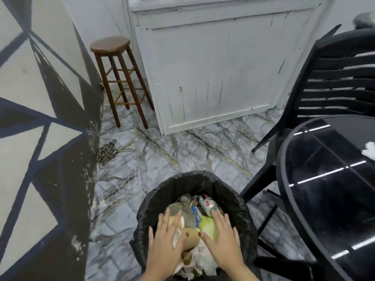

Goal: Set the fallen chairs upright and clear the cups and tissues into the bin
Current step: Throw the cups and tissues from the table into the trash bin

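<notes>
A bin lined with a black bag point(174, 185) stands on the floor right below me. Inside lie brown paper cups point(191, 237), a yellow-green cup point(209, 227), crumpled white tissues point(199, 258) and a drink can point(207, 202). My left hand point(165, 240) lies flat with spread fingers on the brown cups. My right hand point(220, 236) lies flat on the yellow-green cup. Neither hand grips anything. A black slatted chair point(328, 82) stands upright at the right. A white tissue point(369, 152) rests on the black round table point(316, 179) at the right edge.
A wooden stool point(119, 78) stands at the back left beside a white cabinet point(213, 67). A metal chain point(106, 152) lies on the marble floor by the patterned wall point(40, 118). Open floor lies between the bin and the cabinet.
</notes>
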The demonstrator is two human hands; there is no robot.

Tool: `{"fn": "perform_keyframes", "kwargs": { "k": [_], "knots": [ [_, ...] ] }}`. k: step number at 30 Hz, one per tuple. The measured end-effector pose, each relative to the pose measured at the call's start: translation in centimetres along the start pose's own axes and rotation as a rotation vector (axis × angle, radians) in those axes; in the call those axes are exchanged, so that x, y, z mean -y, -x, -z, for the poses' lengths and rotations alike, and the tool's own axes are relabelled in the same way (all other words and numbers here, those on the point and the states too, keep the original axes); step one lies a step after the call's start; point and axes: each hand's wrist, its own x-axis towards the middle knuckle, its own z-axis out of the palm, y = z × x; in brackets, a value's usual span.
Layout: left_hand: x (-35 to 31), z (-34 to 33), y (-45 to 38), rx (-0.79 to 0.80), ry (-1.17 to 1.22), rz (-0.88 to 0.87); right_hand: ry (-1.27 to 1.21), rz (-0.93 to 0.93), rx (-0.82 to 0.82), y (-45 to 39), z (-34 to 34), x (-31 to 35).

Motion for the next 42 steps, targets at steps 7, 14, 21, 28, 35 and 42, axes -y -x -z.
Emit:
{"fn": "perform_keyframes", "kwargs": {
  "k": [7,14,21,28,35,42],
  "knots": [
    [-8.1,8.5,-2.9,0.022,-0.018,-0.092,0.071,0.011,-0.121,1.4,11.4,5.5],
    [-16.0,12.0,-6.1,0.004,0.012,-0.344,0.026,-0.037,-0.323,3.0,20.1,5.0],
    [-26.1,8.8,-7.9,0.028,-0.060,-0.563,-0.010,-0.159,-0.532,4.7,26.7,-1.6],
    [-37.1,2.6,-9.4,0.093,-0.033,-0.739,-0.060,-0.284,-0.639,4.4,33.5,-10.6],
    [-46.6,-3.0,-10.5,0.172,-0.055,-0.835,-0.047,-0.362,-0.665,2.8,39.7,-18.3],
    [-50.9,-7.2,-12.0,0.233,-0.088,-0.864,-0.056,-0.372,-0.644,-0.7,42.7,-22.2]
  ]
}}
